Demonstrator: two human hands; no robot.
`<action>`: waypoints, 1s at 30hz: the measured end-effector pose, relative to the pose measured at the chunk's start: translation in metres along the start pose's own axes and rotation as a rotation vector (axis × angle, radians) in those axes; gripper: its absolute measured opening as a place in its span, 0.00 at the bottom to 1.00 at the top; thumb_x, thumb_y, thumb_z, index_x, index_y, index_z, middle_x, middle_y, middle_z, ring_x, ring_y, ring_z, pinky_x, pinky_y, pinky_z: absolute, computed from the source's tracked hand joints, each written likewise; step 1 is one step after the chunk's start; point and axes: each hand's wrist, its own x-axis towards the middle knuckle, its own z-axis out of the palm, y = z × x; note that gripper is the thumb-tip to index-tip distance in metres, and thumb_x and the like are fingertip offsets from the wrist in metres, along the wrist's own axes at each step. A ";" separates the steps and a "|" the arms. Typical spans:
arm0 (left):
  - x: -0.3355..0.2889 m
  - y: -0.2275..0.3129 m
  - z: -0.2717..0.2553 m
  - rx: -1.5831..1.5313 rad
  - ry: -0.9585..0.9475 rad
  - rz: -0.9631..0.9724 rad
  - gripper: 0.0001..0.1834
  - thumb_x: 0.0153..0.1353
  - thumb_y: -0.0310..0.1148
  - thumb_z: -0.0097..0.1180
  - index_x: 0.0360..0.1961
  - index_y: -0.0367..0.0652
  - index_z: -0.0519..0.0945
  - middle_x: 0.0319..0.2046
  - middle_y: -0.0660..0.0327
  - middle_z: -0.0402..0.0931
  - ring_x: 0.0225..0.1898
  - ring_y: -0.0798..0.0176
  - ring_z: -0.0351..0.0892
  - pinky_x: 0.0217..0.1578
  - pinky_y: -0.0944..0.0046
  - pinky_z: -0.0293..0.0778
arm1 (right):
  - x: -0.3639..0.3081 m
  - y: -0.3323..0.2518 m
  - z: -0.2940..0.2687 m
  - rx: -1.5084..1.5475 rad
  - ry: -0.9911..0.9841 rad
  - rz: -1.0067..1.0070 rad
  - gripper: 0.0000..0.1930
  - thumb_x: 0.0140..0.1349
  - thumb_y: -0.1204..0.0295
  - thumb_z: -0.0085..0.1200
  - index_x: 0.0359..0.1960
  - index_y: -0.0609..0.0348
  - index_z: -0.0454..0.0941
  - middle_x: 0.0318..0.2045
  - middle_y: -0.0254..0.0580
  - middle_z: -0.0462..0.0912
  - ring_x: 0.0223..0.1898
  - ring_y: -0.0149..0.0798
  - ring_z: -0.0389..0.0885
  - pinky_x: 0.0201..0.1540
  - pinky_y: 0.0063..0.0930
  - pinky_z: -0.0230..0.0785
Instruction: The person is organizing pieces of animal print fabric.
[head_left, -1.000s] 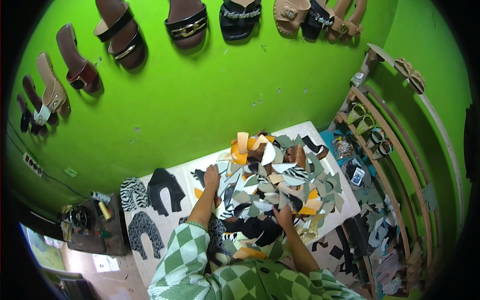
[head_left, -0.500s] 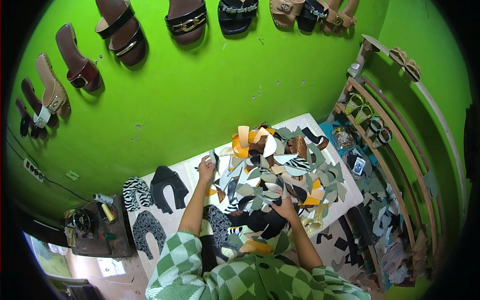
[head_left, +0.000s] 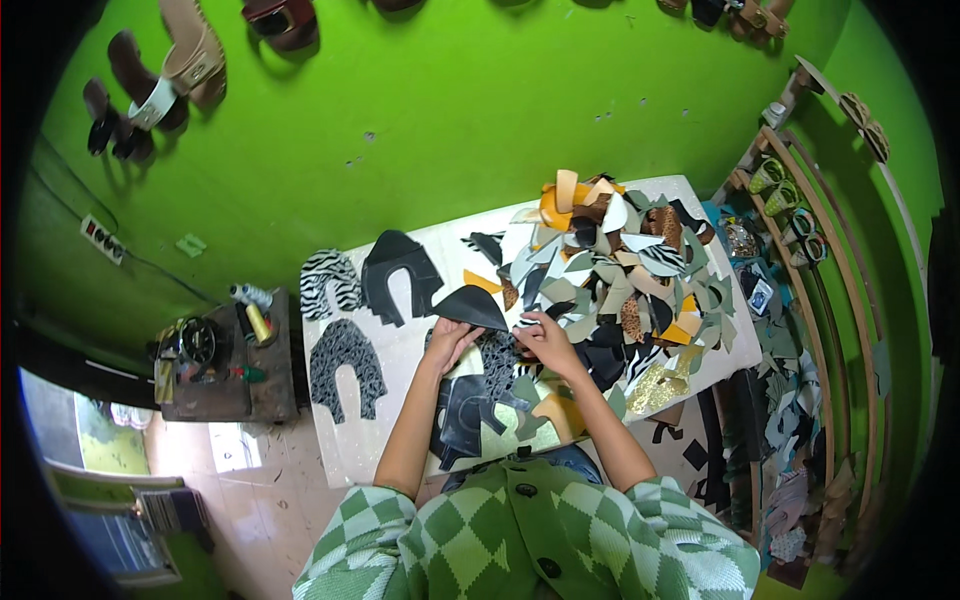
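Note:
Both my hands hold a black leather-like piece with a curved upper edge (head_left: 470, 306) above the table, left of the scrap pile. My left hand (head_left: 452, 342) has its fingers closed on the piece's lower left side. At its right end, my right hand (head_left: 546, 342) grips the tip between thumb and fingers. Beneath them lies a grey-and-black patterned piece (head_left: 498, 368), partly covered, with black cut pieces (head_left: 460, 415) nearer me. To the left, U-shaped pieces lie flat: a zebra-striped one (head_left: 315, 280), a black one (head_left: 386, 262) and a grey-and-black patterned one (head_left: 338, 345).
A heap of mixed offcuts (head_left: 610, 265) covers the right half of the white table (head_left: 400, 352). A small dark stand with thread spools (head_left: 258, 322) stands at the left. On the right is a wooden rack (head_left: 800, 290) with shoes. Sandals (head_left: 195, 62) hang on the green wall.
My left hand has come back from the table's far edge, and my right hand has left the heap. They now meet on the black piece. The view has shifted.

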 end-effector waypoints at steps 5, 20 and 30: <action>-0.060 0.007 -0.018 0.153 0.071 -0.045 0.17 0.58 0.17 0.46 0.49 0.37 0.65 0.47 0.57 0.70 0.49 0.61 0.72 0.52 0.61 0.71 | 0.001 0.028 0.049 0.334 -0.188 0.200 0.14 0.58 0.74 0.54 0.45 0.66 0.71 0.31 0.39 0.80 0.32 0.29 0.81 0.31 0.17 0.72; -0.158 -0.101 -0.068 1.420 0.459 -0.051 0.25 0.39 0.36 0.69 0.38 0.40 0.72 0.31 0.53 0.76 0.35 0.50 0.77 0.36 0.57 0.72 | -0.013 0.094 0.068 0.295 0.026 0.225 0.06 0.59 0.76 0.52 0.38 0.61 0.72 0.25 0.31 0.75 0.25 0.22 0.72 0.27 0.14 0.67; -0.139 -0.042 -0.120 1.319 -0.052 -0.001 0.17 0.44 0.23 0.60 0.40 0.39 0.78 0.37 0.48 0.77 0.40 0.47 0.76 0.40 0.59 0.70 | -0.003 0.084 0.069 0.192 -0.222 0.223 0.08 0.58 0.73 0.54 0.39 0.58 0.73 0.24 0.27 0.74 0.25 0.21 0.71 0.28 0.14 0.65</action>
